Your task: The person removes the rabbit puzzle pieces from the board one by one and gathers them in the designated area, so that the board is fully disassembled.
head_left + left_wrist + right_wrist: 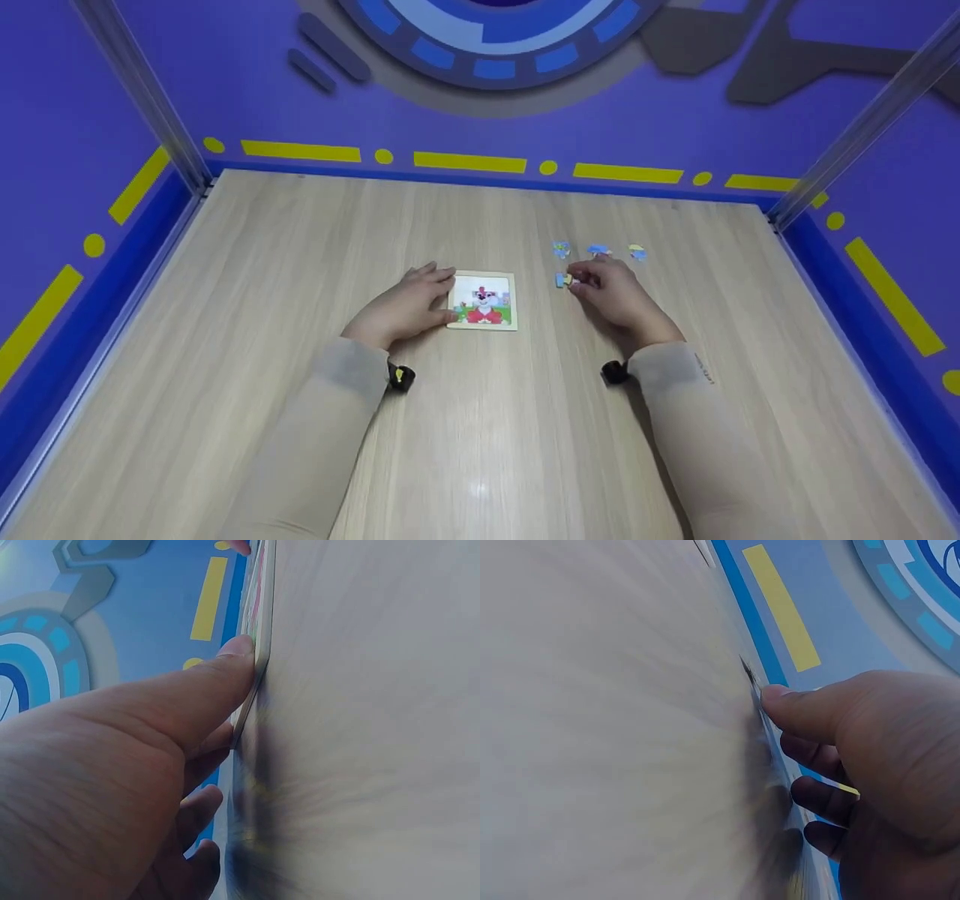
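2 forearms in beige sleeves [300, 435] reach forward over a wood-grain bench [480, 450], elbows apart and hands angled inward. The left grip [409, 301] lies at the left side of a pale-framed puzzle board [515, 304], fingers extended and relaxed, its thumb touching the near-left corner and a fingertip at the far-left corner. The right grip [616, 289], palm turned down and fingers bent, pinches the edge of a blue-and-yellow puzzle piece [559, 280] between thumb and forefinger, the piece low against the bench to the right of the board.

The count: 1 board, flat at mid-bench, showing 1 white-faced figure [484, 306] in red above green, with a plain white area at the top; 4 pieces outside it, 1 at the right fingertips and 3 loose pieces [561, 249] in a row just beyond; and 2 black wrist cameras [402, 377], 1 at each cuff
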The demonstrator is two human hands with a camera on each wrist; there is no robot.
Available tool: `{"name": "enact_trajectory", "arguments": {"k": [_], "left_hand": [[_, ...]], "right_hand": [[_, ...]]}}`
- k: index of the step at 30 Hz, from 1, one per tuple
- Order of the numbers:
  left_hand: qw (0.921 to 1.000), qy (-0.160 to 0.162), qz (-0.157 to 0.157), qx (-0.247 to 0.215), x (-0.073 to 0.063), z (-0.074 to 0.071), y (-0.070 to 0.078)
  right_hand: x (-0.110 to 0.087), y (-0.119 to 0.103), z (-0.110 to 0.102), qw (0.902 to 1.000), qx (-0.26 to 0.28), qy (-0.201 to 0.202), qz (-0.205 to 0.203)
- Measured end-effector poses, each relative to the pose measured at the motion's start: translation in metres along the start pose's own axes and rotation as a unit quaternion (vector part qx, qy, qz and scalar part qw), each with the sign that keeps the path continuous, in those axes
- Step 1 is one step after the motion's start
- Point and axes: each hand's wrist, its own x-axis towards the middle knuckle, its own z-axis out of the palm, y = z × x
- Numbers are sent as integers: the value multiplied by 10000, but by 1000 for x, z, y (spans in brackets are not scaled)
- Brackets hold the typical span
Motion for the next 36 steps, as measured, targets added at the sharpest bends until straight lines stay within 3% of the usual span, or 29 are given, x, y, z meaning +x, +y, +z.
{"name": "enact_trajectory", "arguments": {"k": [18, 32, 36], "left_hand": [[10000, -11, 38, 63, 1, -5, 1], [10000, 30, 32, -35, 0, -1, 0], [10000, -3, -41, -6, 0, 0, 1]], "right_hand": [[-2, -16, -2, 9994, 262, 226, -57], [-3, -82, 16, 9977, 676, 52, -89], [0, -104, 24, 9960, 856, 2, -261]]}}
